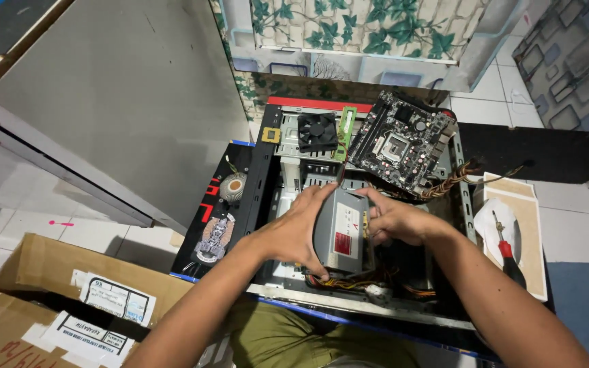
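left hand [299,232]: fingers spread, curled, gripping | right hand [395,219]: fingers bent, pinching

both hands [294,232] [393,221] gripping grey power supply [341,232] inside open computer case [267,146], motherboard [400,140] resting above

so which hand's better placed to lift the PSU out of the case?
Left, probably. The left hand wraps the PSU along its side down to the lower edge; the right hand only touches its top right corner.
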